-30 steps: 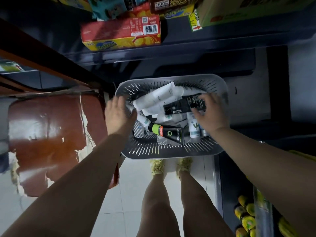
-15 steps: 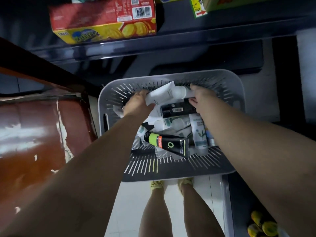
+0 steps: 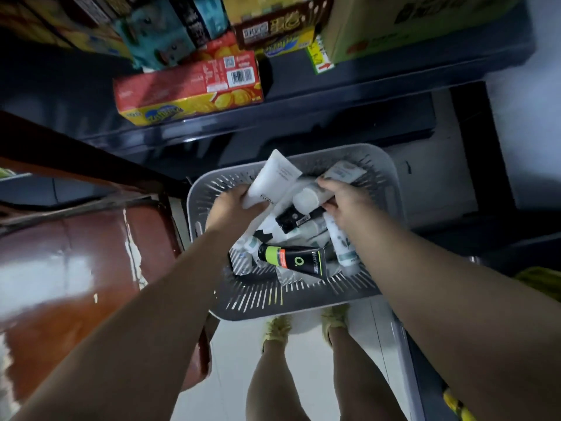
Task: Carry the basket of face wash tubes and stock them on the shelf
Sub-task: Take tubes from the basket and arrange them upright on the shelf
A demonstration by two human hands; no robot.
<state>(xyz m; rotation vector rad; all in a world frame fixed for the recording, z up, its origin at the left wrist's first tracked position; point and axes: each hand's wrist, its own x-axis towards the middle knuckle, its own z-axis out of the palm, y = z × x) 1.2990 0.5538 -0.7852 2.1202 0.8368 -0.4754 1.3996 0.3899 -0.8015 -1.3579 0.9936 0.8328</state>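
A grey slotted basket [image 3: 264, 302] sits in front of the dark shelf [image 3: 303, 110], holding several face wash tubes. My left hand [image 3: 233, 208] grips a white tube [image 3: 273, 177] and holds it tilted up above the basket's left side. My right hand [image 3: 346, 205] grips another white tube [image 3: 306, 199], whose flat end [image 3: 346, 171] sticks out behind the fingers. Below them lie a black tube with a barcode [image 3: 293, 218], a black tube with a green and orange band [image 3: 291, 261] and a white tube with green print [image 3: 341, 246].
A red and yellow biscuit box [image 3: 188, 89] and other snack boxes [image 3: 273, 25] stand on the shelf above the basket. A worn reddish-brown chair seat [image 3: 69, 262] is at the left. My legs and yellow shoes [image 3: 276, 329] are below on the pale tiled floor.
Both hands moved from the basket's sides into it. Each took hold of a white tube, and the left one has lifted its tube up. The camera view has tilted up toward the shelf.
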